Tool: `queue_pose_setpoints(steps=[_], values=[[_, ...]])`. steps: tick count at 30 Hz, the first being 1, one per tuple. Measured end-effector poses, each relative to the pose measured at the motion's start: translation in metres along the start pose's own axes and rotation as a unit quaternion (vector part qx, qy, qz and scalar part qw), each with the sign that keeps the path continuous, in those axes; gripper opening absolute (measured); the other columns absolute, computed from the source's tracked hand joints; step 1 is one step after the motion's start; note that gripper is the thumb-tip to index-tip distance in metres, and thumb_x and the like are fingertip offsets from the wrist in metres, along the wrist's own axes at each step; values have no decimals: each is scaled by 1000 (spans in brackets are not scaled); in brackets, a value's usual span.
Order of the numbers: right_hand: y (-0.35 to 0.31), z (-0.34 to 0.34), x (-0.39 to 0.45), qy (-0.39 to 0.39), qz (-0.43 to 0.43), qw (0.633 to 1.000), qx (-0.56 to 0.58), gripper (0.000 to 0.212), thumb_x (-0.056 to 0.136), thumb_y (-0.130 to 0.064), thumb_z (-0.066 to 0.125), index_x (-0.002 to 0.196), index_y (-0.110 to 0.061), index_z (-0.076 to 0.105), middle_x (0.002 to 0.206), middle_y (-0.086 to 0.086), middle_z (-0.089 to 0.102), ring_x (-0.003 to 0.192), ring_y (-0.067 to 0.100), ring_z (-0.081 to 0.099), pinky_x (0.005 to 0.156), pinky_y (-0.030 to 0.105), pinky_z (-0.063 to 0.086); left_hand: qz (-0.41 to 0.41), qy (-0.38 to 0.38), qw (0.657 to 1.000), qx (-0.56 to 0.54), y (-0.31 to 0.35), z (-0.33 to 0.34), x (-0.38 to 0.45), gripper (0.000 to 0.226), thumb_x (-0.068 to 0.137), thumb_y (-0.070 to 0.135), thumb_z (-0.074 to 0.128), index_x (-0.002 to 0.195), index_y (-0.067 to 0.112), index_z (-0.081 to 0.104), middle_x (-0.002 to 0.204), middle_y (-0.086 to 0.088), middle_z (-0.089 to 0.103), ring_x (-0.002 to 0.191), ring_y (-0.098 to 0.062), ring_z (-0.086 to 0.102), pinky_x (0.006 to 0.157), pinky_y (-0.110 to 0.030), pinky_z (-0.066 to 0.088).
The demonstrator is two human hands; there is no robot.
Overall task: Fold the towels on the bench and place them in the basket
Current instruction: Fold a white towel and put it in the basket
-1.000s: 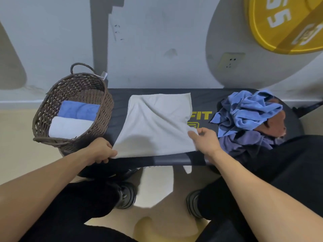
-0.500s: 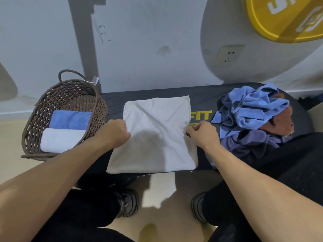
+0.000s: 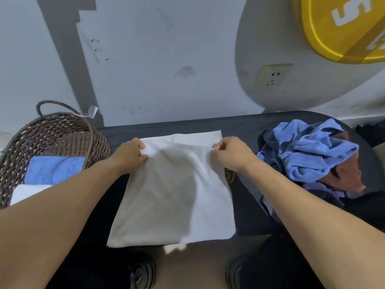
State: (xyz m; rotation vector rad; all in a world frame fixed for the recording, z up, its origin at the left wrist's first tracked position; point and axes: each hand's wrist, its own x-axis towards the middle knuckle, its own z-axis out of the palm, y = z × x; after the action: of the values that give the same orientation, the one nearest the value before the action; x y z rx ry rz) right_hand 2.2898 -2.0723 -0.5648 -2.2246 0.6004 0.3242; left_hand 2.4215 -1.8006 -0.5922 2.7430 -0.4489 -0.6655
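Observation:
A white towel [image 3: 173, 195] lies doubled over on the black bench [image 3: 245, 126], its fold at the near edge. My left hand [image 3: 130, 153] pinches the upper layer's left corner near the far edge. My right hand [image 3: 228, 152] pinches the right corner. At the left stands a brown wicker basket [image 3: 62, 130] holding a folded blue towel [image 3: 55, 168] and a folded white towel [image 3: 27, 192]. A heap of crumpled towels [image 3: 308, 151], blue on top with a brown one and a purple one beneath, sits on the bench's right end.
A grey wall with a socket [image 3: 273, 76] rises right behind the bench. A yellow weight plate [image 3: 341, 28] hangs at the top right. My shoes [image 3: 143, 272] and dark trousers are on the floor below the bench's near edge.
Both hands have carried the towel's near corners away from me to the far edge, folding it in half. The view has moved closer.

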Motion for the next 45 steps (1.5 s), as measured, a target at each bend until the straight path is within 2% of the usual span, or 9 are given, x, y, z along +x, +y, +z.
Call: queue_pose_setpoints(steps=[4, 9, 14, 18, 24, 29, 36, 40, 45], values=[[2, -20, 31, 14, 4, 999, 47, 20, 88, -26, 61, 76, -12, 57, 76, -4, 65, 68, 15, 57, 59, 24, 42, -20, 1, 1000, 2, 2, -4, 9, 22, 96, 21, 54, 113, 8, 55, 109, -10, 63, 107, -30, 56, 88, -33, 42], [8, -6, 56, 58, 32, 997, 27, 6, 91, -25, 59, 89, -20, 60, 88, -4, 63, 78, 11, 57, 57, 22, 38, -72, 29, 997, -25, 2, 0, 22, 18, 98, 22, 47, 107, 7, 43, 101, -15, 59, 81, -24, 53, 73, -35, 39], [2, 3, 65, 47, 69, 995, -63, 22, 98, -29, 46, 110, -12, 54, 106, 7, 62, 95, 27, 59, 82, 40, 52, -81, 8, 994, -67, -8, 1, 33, 30, 96, 32, 50, 119, 20, 36, 105, -1, 49, 88, -22, 51, 77, -33, 39], [1, 2, 72, 46, 107, 991, -66, 35, 98, -34, 47, 121, -8, 45, 107, 9, 57, 91, 27, 57, 71, 38, 47, -94, 0, 992, -90, -11, 0, 37, 13, 93, 35, 48, 92, 27, 38, 93, -4, 59, 71, -21, 58, 58, -33, 41], [0, 0, 74, 52, 73, 984, -152, 37, 93, -42, 56, 117, -15, 47, 107, 5, 46, 94, 29, 56, 79, 40, 48, -112, 2, 992, -53, -3, -3, 39, 17, 94, 35, 51, 88, 22, 42, 85, -8, 63, 55, -24, 60, 50, -30, 40], [0, -20, 74, -33, 24, 990, -138, 17, 86, -29, 69, 90, -17, 58, 95, 1, 58, 81, 19, 56, 61, 29, 42, -76, -6, 996, 54, -1, -21, 41, 10, 91, 26, 57, 86, 21, 49, 104, -8, 46, 88, -25, 51, 75, -32, 38], [-8, -52, 75, -146, -7, 986, 81, 19, 86, -5, 73, 104, -8, 67, 73, 6, 63, 58, 12, 60, 56, 22, 51, 36, -55, 997, 31, -9, -69, 30, 6, 84, 16, 75, 81, 16, 70, 78, -1, 69, 77, -21, 63, 73, -26, 47], [-7, -48, 78, -128, 3, 985, 119, 14, 84, -9, 76, 95, -3, 72, 59, 1, 68, 51, 10, 65, 53, 26, 57, 22, -67, 997, 35, -13, -70, 28, 6, 85, 15, 75, 89, 19, 77, 79, 1, 74, 80, -18, 68, 75, -23, 48], [-2, -37, 83, -83, 73, 981, 160, 29, 70, -18, 88, 87, 0, 71, 74, 12, 73, 65, 25, 70, 57, 34, 61, -15, -17, 999, 45, -9, -52, 37, 8, 85, 14, 71, 90, 15, 77, 86, -1, 68, 84, -18, 60, 81, -28, 48]])
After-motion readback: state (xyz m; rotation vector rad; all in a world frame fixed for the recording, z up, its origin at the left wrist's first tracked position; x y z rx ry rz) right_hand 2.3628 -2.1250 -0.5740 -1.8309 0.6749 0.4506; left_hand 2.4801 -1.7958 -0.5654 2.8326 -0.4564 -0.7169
